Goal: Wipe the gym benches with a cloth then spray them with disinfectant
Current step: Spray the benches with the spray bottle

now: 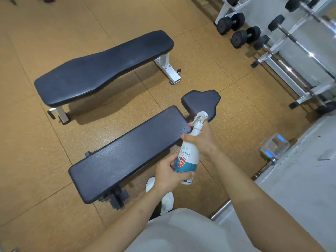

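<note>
Both hands hold one spray bottle (189,155) in the lower middle of the frame. Left hand (168,172) curls round the bottle's base, thumb across the printed label. Right hand (201,140) wraps the neck just under the white trigger head, fingers closed on it. The bottle stands nearly upright, tilted a little to the right at the top, and its nozzle points left toward the near bench. The head itself is blurred, so I cannot tell whether a finger sits on the trigger.

At upper left, the far bench (101,70) lies on white legs, its dark pad running from lower left up to the right. Below it, in the middle, the near bench (127,151) lies parallel on a dark frame, its long pad speckled with a faint sheen near the right end. Its small seat pad (201,103) sits just past that end, partly behind the bottle's head. Both benches stand on a tan tiled floor (36,160).

Under the left forearm, white shoes (168,200) show beside the near bench's foot. A pale grey garment (181,230) fills the bottom centre.

At upper right, black dumbbells (231,22) rest on a white rack (272,59). A grey raised surface (300,179) takes up the right edge.
</note>
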Demonstrator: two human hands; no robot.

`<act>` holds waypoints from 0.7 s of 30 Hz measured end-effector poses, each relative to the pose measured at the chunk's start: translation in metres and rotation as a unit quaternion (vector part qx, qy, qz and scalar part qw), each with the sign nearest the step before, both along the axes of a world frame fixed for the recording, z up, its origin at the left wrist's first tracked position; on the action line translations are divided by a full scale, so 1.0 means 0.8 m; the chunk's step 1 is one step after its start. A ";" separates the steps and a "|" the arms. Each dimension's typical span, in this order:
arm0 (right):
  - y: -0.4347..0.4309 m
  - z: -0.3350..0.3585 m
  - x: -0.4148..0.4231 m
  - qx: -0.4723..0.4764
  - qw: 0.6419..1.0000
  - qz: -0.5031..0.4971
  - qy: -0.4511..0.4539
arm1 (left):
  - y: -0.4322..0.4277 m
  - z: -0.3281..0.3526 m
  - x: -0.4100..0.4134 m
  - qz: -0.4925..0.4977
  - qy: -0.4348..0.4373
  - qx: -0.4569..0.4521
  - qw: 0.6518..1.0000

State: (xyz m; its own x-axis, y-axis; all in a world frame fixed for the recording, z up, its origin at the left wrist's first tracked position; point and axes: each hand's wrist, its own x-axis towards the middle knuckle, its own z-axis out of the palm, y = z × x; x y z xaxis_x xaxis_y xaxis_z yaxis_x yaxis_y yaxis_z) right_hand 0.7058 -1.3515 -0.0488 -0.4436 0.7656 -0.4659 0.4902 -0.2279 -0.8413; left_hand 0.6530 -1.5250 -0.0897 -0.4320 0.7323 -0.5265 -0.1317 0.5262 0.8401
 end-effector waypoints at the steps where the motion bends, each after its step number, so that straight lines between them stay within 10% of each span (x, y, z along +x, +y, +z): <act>1: -0.003 0.001 0.010 0.001 1.000 -0.015 0.001 | -0.001 0.003 0.005 -0.011 0.008 -0.001 1.000; 21: -0.111 -0.007 0.054 -0.104 0.983 -0.099 0.115 | -0.104 0.019 0.053 -0.010 0.073 -0.039 0.997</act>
